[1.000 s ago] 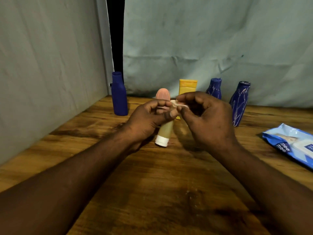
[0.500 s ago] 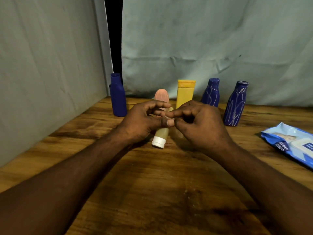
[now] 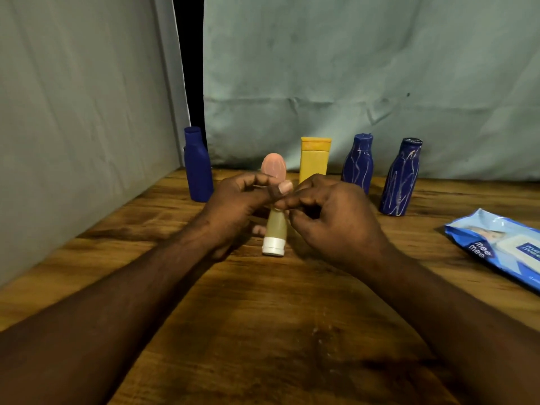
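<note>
A small beige tube [image 3: 275, 226] with a white cap stands cap-down on the wooden table [image 3: 263, 331], a little left of centre. My left hand [image 3: 238, 201] grips the tube's upper end, with the thumb laid across the top. My right hand [image 3: 333, 220] comes in from the right, and its curled fingertips pinch the same upper end just beside my left thumb. The fingers hide the tube's top edge.
Behind the hands stand a pink oval-topped item [image 3: 273, 168], a yellow tube [image 3: 314, 159], a plain blue bottle [image 3: 198, 168] at the left, and two streaked blue bottles [image 3: 358, 165] [image 3: 400, 176]. A blue wipes pack [image 3: 502, 247] lies at the right. Cloth walls close off the left and back.
Both hands have sunk slightly with the tube. The pale crimped end seen between the fingers one second ago is now covered by them.
</note>
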